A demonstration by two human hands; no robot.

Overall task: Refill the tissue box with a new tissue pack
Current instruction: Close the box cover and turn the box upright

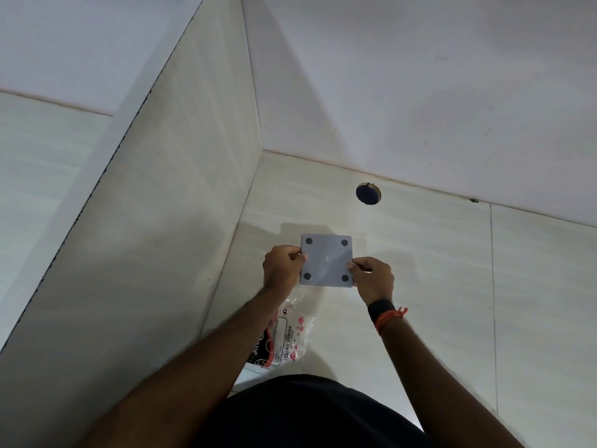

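Note:
A square grey tissue box (326, 258) is turned bottom up, showing its flat base with a dark round foot pad at each corner. My left hand (281, 268) pinches its left edge and my right hand (373, 278) pinches its right edge, holding it just above the pale counter (436, 286). Nearer to me, partly under my left forearm, lies a clear plastic tissue pack wrapper (284, 334) with red and black print. Whether tissues are inside the wrapper cannot be told.
A tall pale side panel (181, 205) rises close on the left. The white back wall (420, 108) meets the counter behind the box. A round cable hole (368, 194) is cut in the counter near the wall. My dark shirt (310, 415) fills the bottom.

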